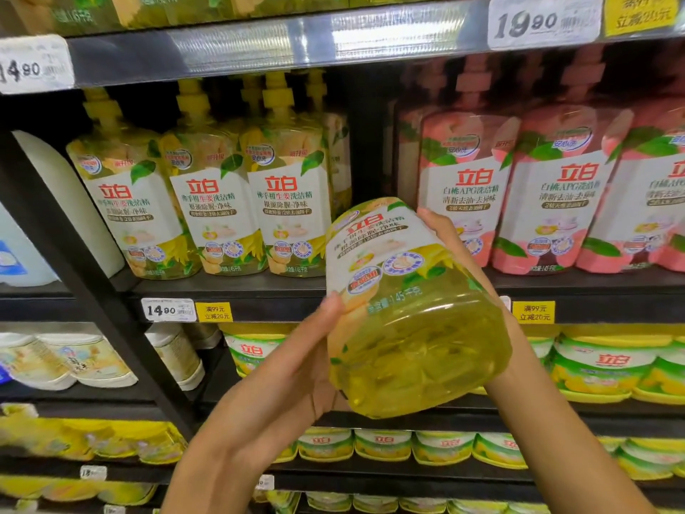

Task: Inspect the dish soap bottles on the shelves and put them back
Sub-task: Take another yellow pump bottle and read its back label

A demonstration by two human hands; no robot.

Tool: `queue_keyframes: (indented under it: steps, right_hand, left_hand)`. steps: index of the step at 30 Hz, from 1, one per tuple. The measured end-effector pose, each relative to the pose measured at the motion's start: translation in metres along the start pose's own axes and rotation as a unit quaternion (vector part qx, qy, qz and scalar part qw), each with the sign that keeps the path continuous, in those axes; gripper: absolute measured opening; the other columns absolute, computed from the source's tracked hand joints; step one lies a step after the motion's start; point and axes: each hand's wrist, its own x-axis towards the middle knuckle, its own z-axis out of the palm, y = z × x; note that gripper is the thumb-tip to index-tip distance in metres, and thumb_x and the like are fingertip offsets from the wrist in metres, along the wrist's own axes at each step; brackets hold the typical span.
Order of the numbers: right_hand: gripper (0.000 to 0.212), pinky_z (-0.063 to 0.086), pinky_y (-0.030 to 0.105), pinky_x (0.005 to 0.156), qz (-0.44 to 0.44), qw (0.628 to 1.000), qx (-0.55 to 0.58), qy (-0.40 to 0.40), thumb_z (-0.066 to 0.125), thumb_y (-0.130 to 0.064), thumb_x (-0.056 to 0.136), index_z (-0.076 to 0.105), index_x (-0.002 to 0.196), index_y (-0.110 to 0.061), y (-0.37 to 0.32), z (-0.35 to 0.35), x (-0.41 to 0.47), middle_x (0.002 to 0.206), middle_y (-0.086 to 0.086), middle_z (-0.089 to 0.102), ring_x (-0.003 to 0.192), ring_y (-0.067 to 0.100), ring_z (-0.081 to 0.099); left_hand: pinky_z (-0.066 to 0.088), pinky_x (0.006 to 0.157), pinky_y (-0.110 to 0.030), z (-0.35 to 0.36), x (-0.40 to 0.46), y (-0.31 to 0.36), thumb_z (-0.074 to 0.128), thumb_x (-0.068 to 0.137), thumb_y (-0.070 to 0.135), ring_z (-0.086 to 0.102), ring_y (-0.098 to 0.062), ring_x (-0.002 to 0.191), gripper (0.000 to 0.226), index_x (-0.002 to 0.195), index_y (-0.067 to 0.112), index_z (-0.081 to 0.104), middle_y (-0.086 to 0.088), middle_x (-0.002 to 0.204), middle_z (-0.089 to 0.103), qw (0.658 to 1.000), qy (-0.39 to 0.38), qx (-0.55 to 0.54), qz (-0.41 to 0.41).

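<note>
One yellow dish soap bottle tilts in front of the shelf, gripped between left hand and right hand; three matching yellow bottles stand behind it to the left, pink bottles to the right.

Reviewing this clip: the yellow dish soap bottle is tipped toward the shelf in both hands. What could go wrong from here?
1. The yellow bottle is held tilted, base toward the camera; it could slip from the left hand and right hand.
2. The gap beside the yellow bottles on the shelf looks narrow; reinserting may knock the pink bottles.
</note>
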Motion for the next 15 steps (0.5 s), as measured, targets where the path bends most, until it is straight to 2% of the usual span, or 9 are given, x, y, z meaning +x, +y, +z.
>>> queue_keyframes:
  steps: [1,2,4,5,6,8,11,13,15]
  right_hand:
    - [0.039,0.042,0.01,0.039,-0.009,1.0,0.019,-0.02,0.029,-0.014,0.105,0.052,0.074,-0.012,0.002,0.0,-0.006,0.039,-0.004,0.06,0.037,-0.003,0.058]
    - [0.037,0.047,0.012,0.043,-0.014,0.997,0.056,-0.045,0.034,-0.023,0.104,0.059,0.082,-0.007,0.006,-0.003,-0.008,0.054,0.002,0.07,0.049,0.003,0.067]
    - [0.039,0.06,0.027,0.073,0.005,0.99,0.106,-0.091,0.048,-0.036,0.096,0.064,0.116,-0.008,0.012,-0.007,-0.016,0.1,0.013,0.075,0.092,0.019,0.074]
    - [0.046,0.056,0.039,0.091,0.014,0.989,0.105,-0.1,0.054,-0.038,0.093,0.058,0.129,-0.009,0.014,-0.009,-0.017,0.118,0.016,0.069,0.109,0.027,0.068]
    - [0.051,0.05,0.046,0.1,0.009,0.989,0.098,-0.107,0.058,-0.037,0.092,0.053,0.135,-0.01,0.014,-0.011,-0.015,0.127,0.017,0.064,0.118,0.031,0.062]
    - [0.047,0.052,0.044,0.097,-0.041,0.993,0.031,-0.108,0.058,-0.032,0.091,0.052,0.135,-0.016,0.011,-0.013,-0.011,0.126,0.012,0.066,0.118,0.029,0.062]
    - [0.041,0.056,0.032,0.088,-0.094,0.987,-0.055,-0.121,0.055,-0.031,0.091,0.051,0.131,-0.025,0.006,-0.016,-0.008,0.122,0.001,0.069,0.115,0.02,0.065]
    - [0.055,0.054,0.034,0.094,-0.103,0.983,-0.096,-0.117,0.059,-0.038,0.088,0.044,0.139,-0.027,0.008,-0.019,-0.01,0.127,-0.001,0.066,0.118,0.019,0.063]
    - [0.068,0.054,0.039,0.095,-0.1,0.983,-0.115,-0.102,0.066,-0.047,0.08,0.042,0.14,-0.026,0.013,-0.017,-0.013,0.127,0.001,0.066,0.115,0.02,0.065]
  left_hand:
    - [0.053,0.091,-0.035,0.011,0.008,0.002,0.032,0.096,0.037,0.059,-0.029,0.118,0.055,0.132,0.001,0.053,-0.02,0.132,0.057,0.996,-0.042,0.017,-0.073]
    - [0.057,0.085,-0.035,0.022,0.006,0.003,0.034,0.086,0.052,0.065,-0.026,0.111,0.065,0.129,0.009,0.057,-0.014,0.125,0.064,0.995,-0.043,-0.017,-0.09]
    - [0.057,0.087,-0.037,0.01,0.0,-0.008,0.04,0.075,0.064,0.064,-0.023,0.113,0.073,0.131,0.021,0.057,-0.008,0.125,0.065,0.994,-0.073,-0.038,-0.078]
    - [0.056,0.088,-0.039,0.008,0.0,-0.013,0.044,0.073,0.065,0.063,-0.023,0.115,0.072,0.131,0.025,0.058,-0.007,0.126,0.065,0.995,-0.064,-0.027,-0.074]
    - [0.056,0.087,-0.04,0.007,0.006,-0.017,0.048,0.072,0.064,0.063,-0.023,0.115,0.066,0.127,0.029,0.062,-0.005,0.125,0.066,0.996,-0.048,-0.01,-0.07]
    - [0.058,0.081,-0.037,0.009,0.016,-0.025,0.053,0.073,0.061,0.067,-0.019,0.108,0.053,0.115,0.034,0.069,-0.002,0.118,0.07,0.998,0.013,0.002,-0.058]
    - [0.06,0.071,-0.026,0.007,0.025,-0.031,0.051,0.076,0.054,0.072,-0.013,0.091,0.05,0.113,0.026,0.071,-0.002,0.099,0.076,0.998,0.065,-0.001,0.003]
    - [0.059,0.079,-0.029,0.008,0.024,-0.03,0.052,0.073,0.058,0.071,-0.014,0.097,0.046,0.104,0.033,0.074,0.001,0.104,0.075,0.996,0.073,0.035,0.028]
    - [0.056,0.087,-0.034,0.008,0.022,-0.032,0.051,0.071,0.061,0.07,-0.015,0.101,0.05,0.106,0.032,0.072,0.002,0.106,0.074,0.992,0.085,0.082,0.043]
